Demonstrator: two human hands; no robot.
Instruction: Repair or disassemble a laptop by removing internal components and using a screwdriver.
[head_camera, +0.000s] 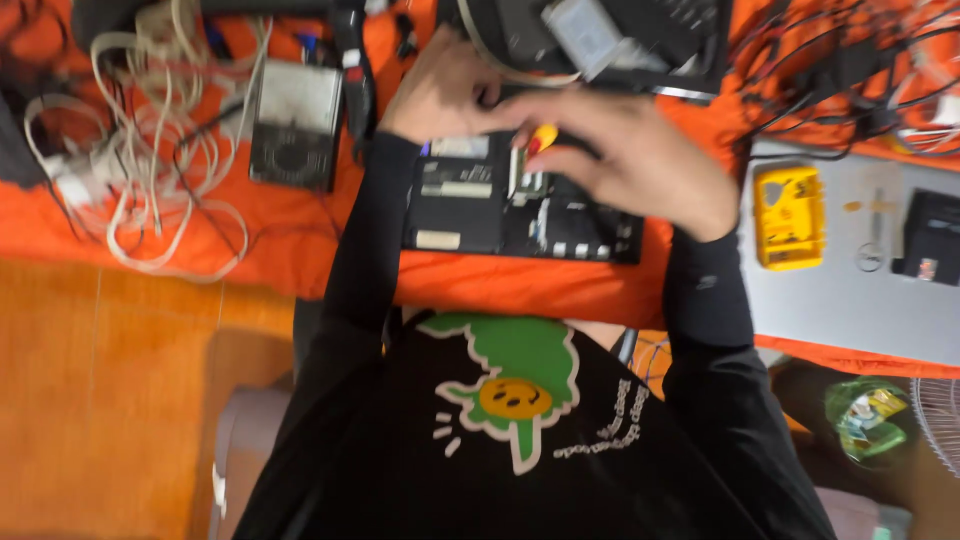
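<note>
Right hand (640, 160) fingers grip a yellow-red screwdriver (541, 138) — axis unclear — left hand (440, 90) curled on the laptop (470, 200).

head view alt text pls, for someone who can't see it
Seen from above, a person's right hand holds a yellow-handled screwdriver over an opened black laptop base on an orange cloth, the left hand bracing its far edge.

Orange-covered table (300, 250), wooden floor (110, 400)

Matt orange cloth (300, 235), glossy yellow plastic screwdriver handle (543, 136)
</note>
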